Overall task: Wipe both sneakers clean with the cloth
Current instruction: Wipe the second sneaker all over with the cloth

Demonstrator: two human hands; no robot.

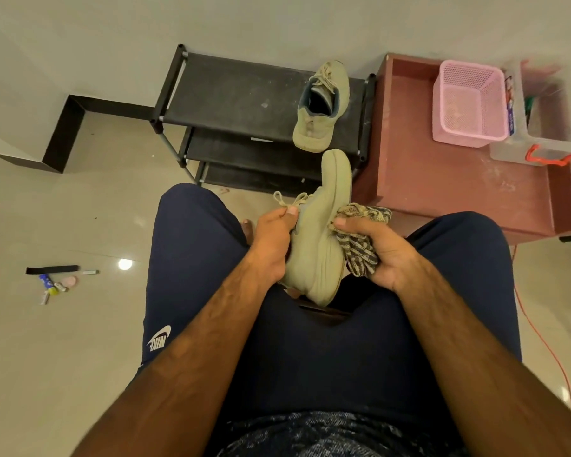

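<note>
While the left hand (pixel 271 242) grips the held sneaker (pixel 320 239) by its collar, I'd keep the cloth (pixel 360 239) bunched in the right hand's (pixel 376 252) curled fingers — press firmly, short strokes along the side.

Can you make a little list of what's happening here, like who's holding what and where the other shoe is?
left hand: grips the held sneaker near its laces
right hand: holds the striped cloth against that sneaker's side
other sneaker: on the top shelf of the black shoe rack, untouched
nearby: pink basket
</note>
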